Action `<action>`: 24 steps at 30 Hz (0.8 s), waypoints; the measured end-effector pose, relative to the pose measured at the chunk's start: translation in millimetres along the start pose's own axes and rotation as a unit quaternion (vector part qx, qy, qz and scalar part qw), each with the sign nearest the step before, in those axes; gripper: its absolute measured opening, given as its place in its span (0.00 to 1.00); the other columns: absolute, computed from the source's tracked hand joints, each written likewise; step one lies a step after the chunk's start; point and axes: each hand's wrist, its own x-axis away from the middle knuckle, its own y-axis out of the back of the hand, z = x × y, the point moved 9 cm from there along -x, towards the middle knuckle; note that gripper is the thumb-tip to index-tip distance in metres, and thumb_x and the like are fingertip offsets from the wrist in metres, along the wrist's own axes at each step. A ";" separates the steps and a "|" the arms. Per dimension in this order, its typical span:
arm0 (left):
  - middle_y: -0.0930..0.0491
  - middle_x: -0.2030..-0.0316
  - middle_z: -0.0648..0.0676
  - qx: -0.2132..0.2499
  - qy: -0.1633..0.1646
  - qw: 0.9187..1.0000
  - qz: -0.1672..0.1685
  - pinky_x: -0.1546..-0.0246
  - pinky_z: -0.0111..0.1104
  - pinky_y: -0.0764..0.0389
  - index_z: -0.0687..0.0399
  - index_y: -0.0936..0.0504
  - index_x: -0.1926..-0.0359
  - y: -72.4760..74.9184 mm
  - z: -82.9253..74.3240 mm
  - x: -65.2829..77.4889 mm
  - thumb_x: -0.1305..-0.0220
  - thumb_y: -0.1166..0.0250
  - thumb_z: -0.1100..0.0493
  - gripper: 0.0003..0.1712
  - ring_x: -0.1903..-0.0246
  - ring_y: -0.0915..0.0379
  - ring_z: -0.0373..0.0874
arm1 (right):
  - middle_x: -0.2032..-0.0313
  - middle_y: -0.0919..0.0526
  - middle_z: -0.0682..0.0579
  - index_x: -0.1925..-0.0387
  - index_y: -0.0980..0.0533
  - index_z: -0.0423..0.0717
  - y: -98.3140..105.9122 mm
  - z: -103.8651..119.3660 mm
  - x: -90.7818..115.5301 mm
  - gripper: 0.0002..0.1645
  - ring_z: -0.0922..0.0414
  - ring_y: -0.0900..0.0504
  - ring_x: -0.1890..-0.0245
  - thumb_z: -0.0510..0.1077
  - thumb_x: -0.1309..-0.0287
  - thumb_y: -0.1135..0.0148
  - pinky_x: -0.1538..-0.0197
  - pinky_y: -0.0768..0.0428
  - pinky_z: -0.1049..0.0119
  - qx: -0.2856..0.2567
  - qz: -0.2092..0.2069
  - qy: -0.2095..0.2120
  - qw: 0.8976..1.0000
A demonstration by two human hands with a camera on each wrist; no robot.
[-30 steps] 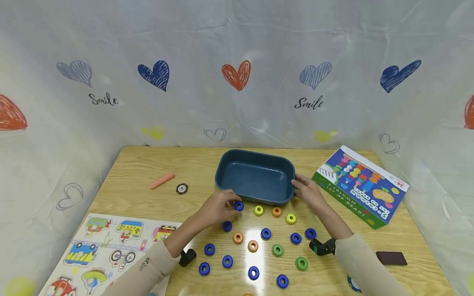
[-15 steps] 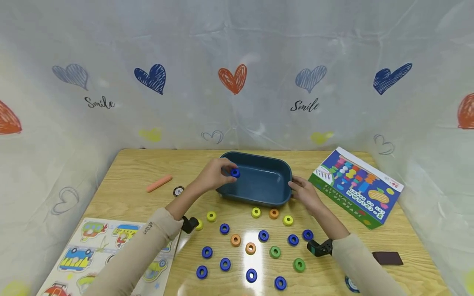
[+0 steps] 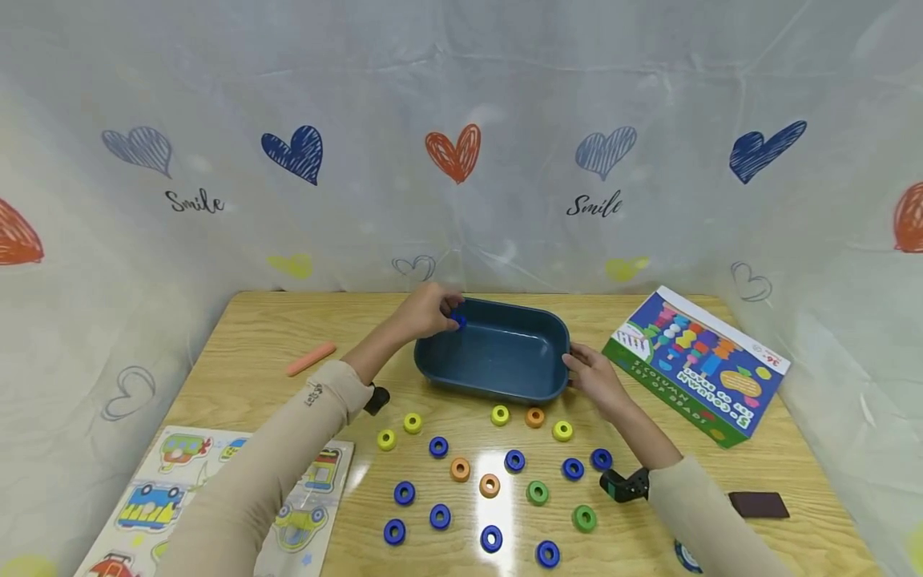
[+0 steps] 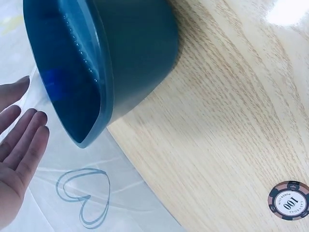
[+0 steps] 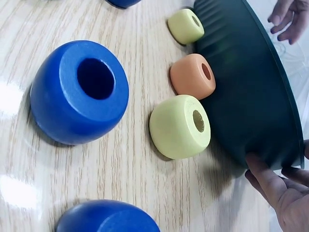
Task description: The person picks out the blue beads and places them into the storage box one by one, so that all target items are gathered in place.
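Note:
My left hand (image 3: 430, 311) is over the far left end of a dark teal plastic bin (image 3: 497, 392). In the left wrist view its fingers are spread and relaxed, apart from the bin. A blue bead (image 4: 54, 83) shows blurred inside the bin, clear of those fingers. At the bin's right end, my right hand (image 3: 597, 377) grips the wall, thumb at the rim and fingers outside. Close in front of the bin sit a yellow bead (image 5: 179, 126), an orange bead (image 5: 192, 76) and another yellow bead (image 5: 186, 26).
Several blue, green, orange and yellow beads, such as a green bead (image 3: 585, 518), lie nearer the front. A picture puzzle board (image 3: 339, 481) is at left, a bead-set box (image 3: 699, 369) at right. An orange stick (image 3: 311, 359), a poker chip (image 4: 290, 200) and a dark block (image 3: 759, 505) also lie about.
My left hand has carried the blue bead from in front of the bin to its far left end and let it go. My right hand has kept its grip on the bin.

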 end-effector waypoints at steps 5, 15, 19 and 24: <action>0.22 0.56 0.62 0.000 0.003 1.000 0.000 0.58 0.36 0.23 0.67 0.26 0.45 3.0 2.8 3.4 0.52 0.29 0.68 0.30 0.60 0.24 0.50 | 0.36 0.44 0.31 0.33 0.52 0.28 -1.8 0.5 -0.5 0.31 0.39 0.35 0.41 0.40 0.30 0.59 0.47 0.27 0.54 0.001 0.005 0.003 1.000; 0.22 0.56 0.57 0.036 -0.043 0.998 -0.023 0.61 0.38 0.22 0.63 0.23 0.48 12.8 -5.1 53.4 0.49 0.29 0.65 0.25 0.61 0.24 0.50 | 0.36 0.42 0.33 0.33 0.51 0.30 -6.4 -1.4 -3.5 0.31 0.41 0.34 0.41 0.41 0.30 0.58 0.49 0.25 0.57 -0.003 0.009 0.000 1.000; 0.20 0.58 0.54 0.062 -0.061 0.995 -0.041 0.63 0.40 0.21 0.60 0.20 0.52 12.6 -5.4 94.8 0.49 0.29 0.63 0.21 0.62 0.24 0.49 | 0.37 0.42 0.33 0.33 0.51 0.30 -4.0 -1.2 -2.7 0.30 0.41 0.34 0.42 0.40 0.30 0.58 0.50 0.25 0.58 0.002 0.005 0.000 1.000; 0.20 0.60 0.51 0.102 -0.061 0.992 -0.041 0.63 0.40 0.21 0.54 0.18 0.55 -4.0 0.3 144.8 0.49 0.29 0.63 0.17 0.63 0.24 0.47 | 0.38 0.39 0.33 0.34 0.47 0.30 2.7 1.3 -2.0 0.29 0.41 0.32 0.43 0.38 0.32 0.55 0.51 0.23 0.60 0.005 -0.013 0.010 1.000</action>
